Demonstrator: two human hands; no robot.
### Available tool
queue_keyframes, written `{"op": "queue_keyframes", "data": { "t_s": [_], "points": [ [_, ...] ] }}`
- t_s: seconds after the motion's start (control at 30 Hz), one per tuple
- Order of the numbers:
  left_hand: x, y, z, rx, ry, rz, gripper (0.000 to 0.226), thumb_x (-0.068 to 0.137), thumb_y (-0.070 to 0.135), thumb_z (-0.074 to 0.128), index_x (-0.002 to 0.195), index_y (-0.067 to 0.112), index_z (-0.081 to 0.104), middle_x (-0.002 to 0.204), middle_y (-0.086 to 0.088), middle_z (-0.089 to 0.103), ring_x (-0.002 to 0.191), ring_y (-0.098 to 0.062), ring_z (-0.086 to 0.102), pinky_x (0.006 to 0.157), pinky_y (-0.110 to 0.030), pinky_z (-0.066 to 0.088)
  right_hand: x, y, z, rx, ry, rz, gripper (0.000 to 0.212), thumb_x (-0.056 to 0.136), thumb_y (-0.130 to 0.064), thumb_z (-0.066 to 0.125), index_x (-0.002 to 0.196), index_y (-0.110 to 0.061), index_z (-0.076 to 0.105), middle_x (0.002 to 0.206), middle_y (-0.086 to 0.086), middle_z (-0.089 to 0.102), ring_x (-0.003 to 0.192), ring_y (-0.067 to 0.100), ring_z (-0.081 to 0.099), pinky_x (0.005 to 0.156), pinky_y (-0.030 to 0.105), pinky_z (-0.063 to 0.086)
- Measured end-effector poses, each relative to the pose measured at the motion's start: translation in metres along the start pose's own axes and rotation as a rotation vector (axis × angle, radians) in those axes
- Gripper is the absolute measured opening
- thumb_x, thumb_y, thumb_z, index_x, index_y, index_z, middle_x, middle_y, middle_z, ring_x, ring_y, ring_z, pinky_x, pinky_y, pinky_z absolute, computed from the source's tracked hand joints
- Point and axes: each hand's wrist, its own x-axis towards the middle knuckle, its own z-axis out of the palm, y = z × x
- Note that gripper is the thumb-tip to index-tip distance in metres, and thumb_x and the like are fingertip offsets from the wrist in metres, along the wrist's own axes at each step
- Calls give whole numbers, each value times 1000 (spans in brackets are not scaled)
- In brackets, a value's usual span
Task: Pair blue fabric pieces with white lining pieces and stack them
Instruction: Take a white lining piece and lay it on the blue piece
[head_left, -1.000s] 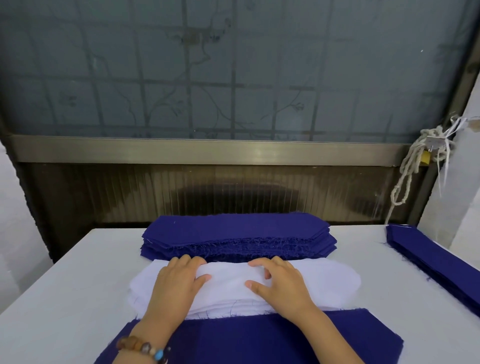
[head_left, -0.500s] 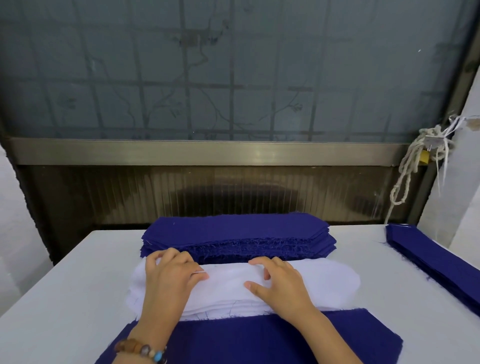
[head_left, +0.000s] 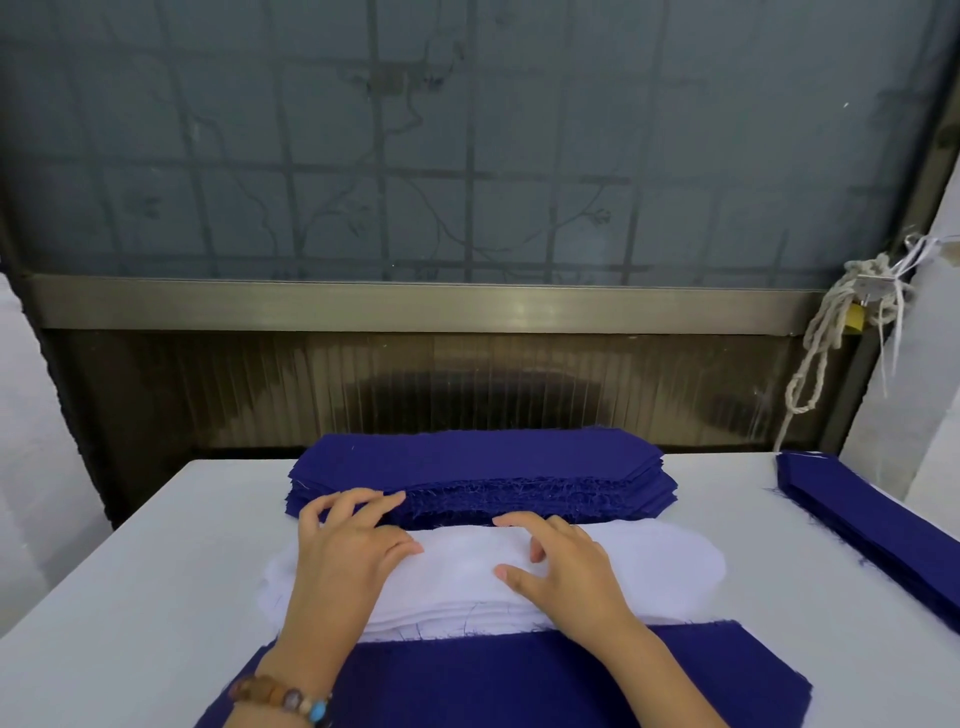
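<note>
Fingers (head_left: 363, 501) apart, my left hand (head_left: 345, 551) seemingly touches the blue stack (head_left: 483, 460); next, pinch one piece. Right hand (head_left: 569, 569) lies flat on white lining (head_left: 665, 561).

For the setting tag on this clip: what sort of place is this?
Probably a small sewing or garment workshop: stacks of cut blue fabric pieces and a pile of white lining pieces are laid out on a plain white work table below a frosted window.
</note>
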Motion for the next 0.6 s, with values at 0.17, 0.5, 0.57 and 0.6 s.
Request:
{"op": "queue_keyframes", "data": {
  "t_s": [0.17,0.5,0.57,0.6],
  "points": [
    [1,3,-3,-36,161,68,29,84,34,51,71,27,76,105,5,72,99,-18,56,86,-35,32,-2,-3,0,15,-2,-24,39,89,-50,58,125,-56,43,90,-18,46,89,1,45,88,22,39],
    [-5,4,-4,-240,-162,-154,16,96,38,55,88,24,58,69,10,59,63,-9,55,60,-24,44,-3,-4,0,-2,17,-14,33,88,-51,59,116,-44,44,90,-17,47,89,3,47,85,24,40],
    [-9,-3,2,-333,-242,-194,12,92,41,60,93,32,52,80,17,57,75,-3,55,64,-16,43,-4,-5,0,-21,19,-7,31,88,-52,58,114,-41,45,89,-16,48,87,3,47,83,23,40],
    [-10,-6,4,-375,-272,-214,13,89,41,64,94,34,54,84,19,57,80,-1,55,67,-15,42,-4,-5,0,-25,25,-5,29,89,-52,57,113,-40,46,87,-16,47,86,4,47,82,23,40]
  ]
}}
